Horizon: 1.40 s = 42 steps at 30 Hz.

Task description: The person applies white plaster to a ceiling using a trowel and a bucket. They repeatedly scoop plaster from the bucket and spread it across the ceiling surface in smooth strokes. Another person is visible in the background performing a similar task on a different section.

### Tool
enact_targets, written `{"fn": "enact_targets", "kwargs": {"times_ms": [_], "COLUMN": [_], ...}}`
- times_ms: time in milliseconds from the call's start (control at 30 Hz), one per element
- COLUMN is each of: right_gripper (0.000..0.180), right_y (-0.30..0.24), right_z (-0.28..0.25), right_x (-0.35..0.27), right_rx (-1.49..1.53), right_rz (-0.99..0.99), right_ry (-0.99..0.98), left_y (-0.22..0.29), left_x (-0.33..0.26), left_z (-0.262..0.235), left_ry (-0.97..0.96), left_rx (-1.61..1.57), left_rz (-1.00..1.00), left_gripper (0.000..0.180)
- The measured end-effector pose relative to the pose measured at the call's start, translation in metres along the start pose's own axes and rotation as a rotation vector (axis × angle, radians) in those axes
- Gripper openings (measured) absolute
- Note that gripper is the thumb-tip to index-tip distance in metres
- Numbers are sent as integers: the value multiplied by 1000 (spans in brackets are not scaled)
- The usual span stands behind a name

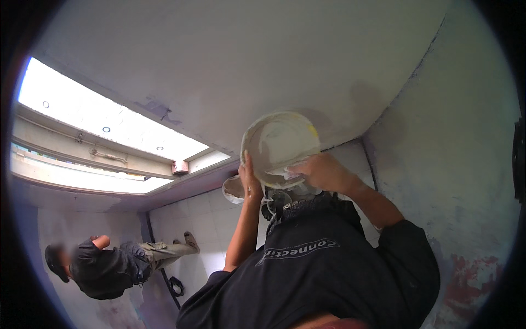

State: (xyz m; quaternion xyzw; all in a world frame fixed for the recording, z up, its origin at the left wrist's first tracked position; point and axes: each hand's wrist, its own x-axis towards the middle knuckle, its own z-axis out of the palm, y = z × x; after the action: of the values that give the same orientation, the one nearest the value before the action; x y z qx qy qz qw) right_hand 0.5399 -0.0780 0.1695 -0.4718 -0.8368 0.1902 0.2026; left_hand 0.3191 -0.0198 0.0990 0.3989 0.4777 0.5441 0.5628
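Observation:
A round pale bucket [253, 143] is tipped toward me in front of my waist, with whitish residue over its inside and a yellow mark on its right side. My left hand [250, 180] grips the bucket's left rim, fingers closed on it. At the near right edge of the opening is my right hand [324, 172], its fingers closed and smeared with white. Something pale shows at those fingertips, but its kind is too unclear to tell. Below and left of the bucket, partly hidden by my left wrist, sits a second whitish container [234, 189].
A bright window [109, 118] opens on the left, with a small reddish can [179, 168] at its sill. Another person [107, 268] stands at lower left on the tiled floor [200, 222]. A dark coil [175, 286] lies near the wall. Red patches [471, 285] mark the right wall.

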Motion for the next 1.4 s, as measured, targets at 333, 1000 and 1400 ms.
{"fn": "enact_targets", "kwargs": {"times_ms": [333,1000,1400], "right_gripper": [19,28,23], "right_y": [86,52,69], "right_z": [-1,18,45], "right_x": [-37,-35,-19], "right_rx": [855,116,1250], "right_rz": [481,158,467], "right_ry": [297,400,598], "left_y": [-28,-25,-24], "left_x": [-32,-26,-24], "left_z": [18,97,75], "left_ry": [173,0,139], "left_rx": [74,186,504], "left_rz": [-35,258,337], "left_gripper": [62,59,62]}}
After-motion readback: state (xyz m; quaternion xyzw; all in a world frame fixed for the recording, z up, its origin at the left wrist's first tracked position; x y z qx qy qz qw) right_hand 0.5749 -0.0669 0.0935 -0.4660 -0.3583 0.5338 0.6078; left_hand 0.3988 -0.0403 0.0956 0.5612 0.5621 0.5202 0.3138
